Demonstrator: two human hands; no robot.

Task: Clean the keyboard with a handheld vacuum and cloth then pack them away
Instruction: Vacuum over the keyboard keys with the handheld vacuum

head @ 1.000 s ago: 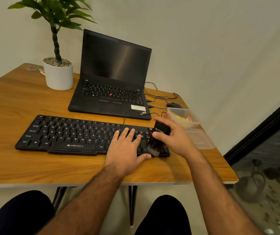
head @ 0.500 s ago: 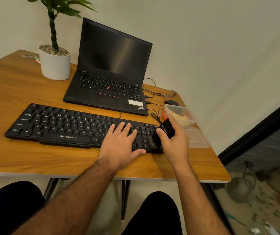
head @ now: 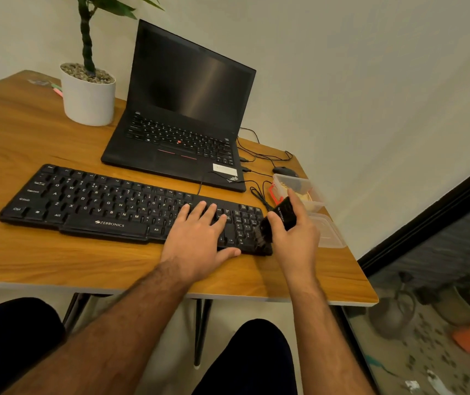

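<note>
1. Vacuuming looks under way: the right hand (head: 295, 238) grips the black handheld vacuum (head: 280, 220), its brush end down on the right end of the keyboard (head: 108, 206), over the number pad.
2. The left hand (head: 196, 238) lies flat with fingers spread on the keys just left of the pad, holding nothing, and seems to steady the board.
3. The keyboard lies along the front of the table (head: 28, 252), its right end near the table's front right corner.
4. How much has been vacuumed cannot be told.
5. Wiping appears not yet begun; something pale, perhaps the cloth, sits in the clear container (head: 317, 205) at the right edge.
6. Packing away is left: a clear lid (head: 332, 235) lies beside that container.
</note>
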